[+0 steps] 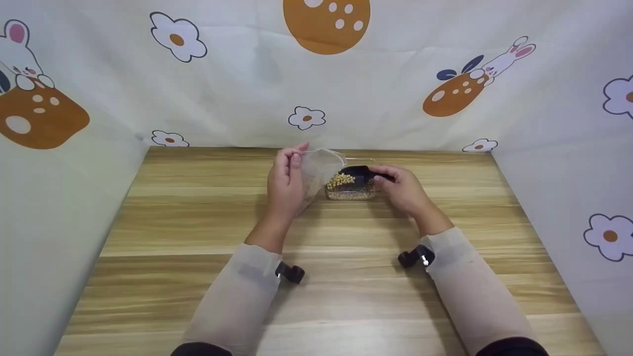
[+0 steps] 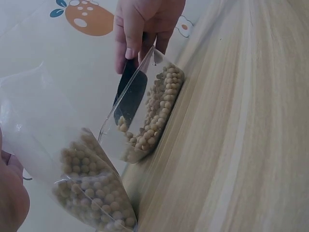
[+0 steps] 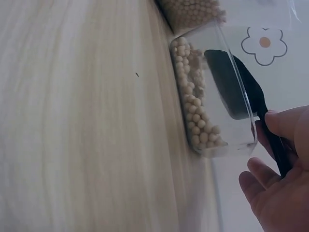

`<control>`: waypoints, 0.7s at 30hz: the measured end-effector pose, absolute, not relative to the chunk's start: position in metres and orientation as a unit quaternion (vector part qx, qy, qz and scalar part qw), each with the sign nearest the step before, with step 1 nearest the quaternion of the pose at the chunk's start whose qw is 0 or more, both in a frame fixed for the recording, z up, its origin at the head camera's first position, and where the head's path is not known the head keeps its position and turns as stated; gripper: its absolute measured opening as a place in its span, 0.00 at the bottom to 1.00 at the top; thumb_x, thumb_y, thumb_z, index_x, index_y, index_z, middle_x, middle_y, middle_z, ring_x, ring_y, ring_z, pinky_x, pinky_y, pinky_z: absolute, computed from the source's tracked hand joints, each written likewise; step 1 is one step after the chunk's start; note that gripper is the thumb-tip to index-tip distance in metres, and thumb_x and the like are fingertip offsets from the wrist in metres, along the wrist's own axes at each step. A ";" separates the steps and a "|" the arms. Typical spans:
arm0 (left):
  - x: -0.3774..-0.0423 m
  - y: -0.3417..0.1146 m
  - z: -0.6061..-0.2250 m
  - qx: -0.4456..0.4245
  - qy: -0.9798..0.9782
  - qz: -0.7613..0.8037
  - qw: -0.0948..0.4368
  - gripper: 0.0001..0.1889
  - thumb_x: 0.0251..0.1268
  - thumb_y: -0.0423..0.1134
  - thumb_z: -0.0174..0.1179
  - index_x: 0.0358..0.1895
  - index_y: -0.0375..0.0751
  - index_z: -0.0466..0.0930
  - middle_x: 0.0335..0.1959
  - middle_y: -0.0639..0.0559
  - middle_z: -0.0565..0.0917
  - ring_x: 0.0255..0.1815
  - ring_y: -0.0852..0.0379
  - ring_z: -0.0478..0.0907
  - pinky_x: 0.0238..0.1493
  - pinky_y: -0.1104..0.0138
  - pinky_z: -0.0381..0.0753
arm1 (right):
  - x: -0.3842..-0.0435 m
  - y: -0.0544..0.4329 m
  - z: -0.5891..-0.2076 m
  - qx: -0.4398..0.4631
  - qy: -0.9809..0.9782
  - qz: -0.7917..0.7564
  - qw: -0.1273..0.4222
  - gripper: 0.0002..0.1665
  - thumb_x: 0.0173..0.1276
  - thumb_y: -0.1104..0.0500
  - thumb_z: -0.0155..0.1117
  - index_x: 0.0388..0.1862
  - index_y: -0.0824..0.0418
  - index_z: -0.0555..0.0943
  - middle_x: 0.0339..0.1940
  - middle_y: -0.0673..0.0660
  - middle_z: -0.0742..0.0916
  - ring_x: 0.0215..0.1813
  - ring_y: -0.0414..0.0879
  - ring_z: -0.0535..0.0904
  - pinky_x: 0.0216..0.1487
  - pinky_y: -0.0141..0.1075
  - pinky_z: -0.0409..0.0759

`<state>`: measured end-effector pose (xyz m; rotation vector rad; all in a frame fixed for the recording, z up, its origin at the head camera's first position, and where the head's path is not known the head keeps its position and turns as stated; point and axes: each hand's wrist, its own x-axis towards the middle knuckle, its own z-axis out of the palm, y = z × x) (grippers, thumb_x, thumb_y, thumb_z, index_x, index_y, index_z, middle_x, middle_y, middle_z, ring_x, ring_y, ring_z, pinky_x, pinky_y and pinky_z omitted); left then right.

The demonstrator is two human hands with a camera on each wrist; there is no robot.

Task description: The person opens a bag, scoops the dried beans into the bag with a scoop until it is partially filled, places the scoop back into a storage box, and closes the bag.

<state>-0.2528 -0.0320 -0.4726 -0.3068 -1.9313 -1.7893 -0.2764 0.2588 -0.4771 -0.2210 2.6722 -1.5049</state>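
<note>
My left hand (image 1: 286, 187) pinches the rim of a clear plastic bag (image 1: 314, 174), thumb against fingers. Round, pale yellow beans (image 2: 96, 195) fill the bag's lower part in the left wrist view. Just right of the bag stands a clear plastic box (image 3: 231, 149) with more beans (image 3: 195, 118) along its bottom. My right hand (image 1: 409, 192) grips the handle of a black scoop (image 3: 227, 84), whose bowl dips into the box from above. Beans show at the scoop's front edge, beside the bag's mouth, in the head view.
The wood-grain tabletop (image 1: 346, 287) extends around the box and bag. Behind it hangs a pale curtain (image 1: 237, 89) printed with flowers, rabbits and orange fruit; similar cloth flanks both sides. A small black camera (image 1: 292, 273) sits on the left wrist, another (image 1: 415, 256) on the right.
</note>
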 end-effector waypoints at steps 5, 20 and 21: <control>-0.253 -0.032 -0.473 -0.119 -0.703 -0.655 0.251 0.10 0.88 0.36 0.47 0.53 0.36 0.77 0.66 0.46 0.87 0.74 0.51 0.80 0.80 0.61 0.74 | -0.275 0.268 -0.474 -0.049 0.848 -0.527 0.040 0.21 0.80 0.59 0.64 0.68 0.58 0.85 0.73 0.61 0.83 0.69 0.51 0.79 0.59 0.25 0.81; -0.252 -0.032 -0.473 -0.113 -0.713 -0.649 0.241 0.11 0.89 0.39 0.45 0.55 0.36 0.76 0.68 0.49 0.86 0.75 0.54 0.79 0.81 0.64 0.73 | -0.270 0.279 -0.455 -0.024 0.792 -0.610 0.018 0.22 0.81 0.60 0.63 0.70 0.63 0.82 0.73 0.62 0.84 0.65 0.37 0.82 0.63 0.23 0.81; -0.252 -0.033 -0.473 -0.112 -0.713 -0.648 0.240 0.11 0.89 0.39 0.45 0.55 0.36 0.76 0.68 0.49 0.86 0.75 0.54 0.79 0.81 0.64 0.73 | -0.269 0.278 -0.452 -0.025 0.792 -0.609 0.016 0.22 0.81 0.60 0.63 0.70 0.63 0.82 0.73 0.61 0.84 0.65 0.37 0.82 0.64 0.24 0.80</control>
